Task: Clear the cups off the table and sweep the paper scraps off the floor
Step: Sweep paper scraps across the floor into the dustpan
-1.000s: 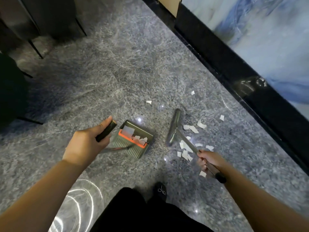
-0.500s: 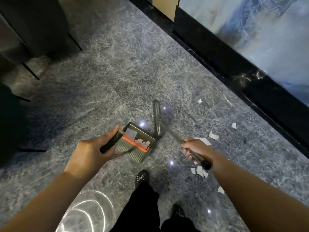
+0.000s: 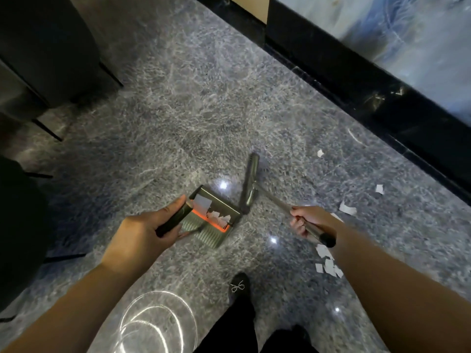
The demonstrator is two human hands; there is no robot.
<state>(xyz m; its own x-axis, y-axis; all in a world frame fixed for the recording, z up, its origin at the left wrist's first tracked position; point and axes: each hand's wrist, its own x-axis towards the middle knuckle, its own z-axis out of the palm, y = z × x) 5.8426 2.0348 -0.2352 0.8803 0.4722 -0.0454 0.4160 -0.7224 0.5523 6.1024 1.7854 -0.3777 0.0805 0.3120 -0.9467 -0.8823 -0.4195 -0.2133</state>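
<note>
While my left hand [image 3: 142, 235] curls around the dustpan's black handle [image 3: 173, 221], the dustpan [image 3: 214, 215] rests on the grey floor [image 3: 178, 123] with white scraps inside. Just right of the dustpan, the broom head [image 3: 249, 184] touches its corner. Further right, my right hand [image 3: 305, 221] grips the broom shaft [image 3: 274, 200]; loose paper scraps [image 3: 327, 263] lie beyond it.

We're indoors, on what looks like a lobby or commercial interior rather than a home: polished grey stone floor [image 3: 204, 103] with ceiling lights mirrored in it, a glossy black skirting band [image 3: 356, 80] running along the right, and above it a big marbled blue-white wall panel [image 3: 397, 36]. Far left, dark furniture on thin black legs [image 3: 51, 47]. Which kind of building exactly, the view doesn't settle.
</note>
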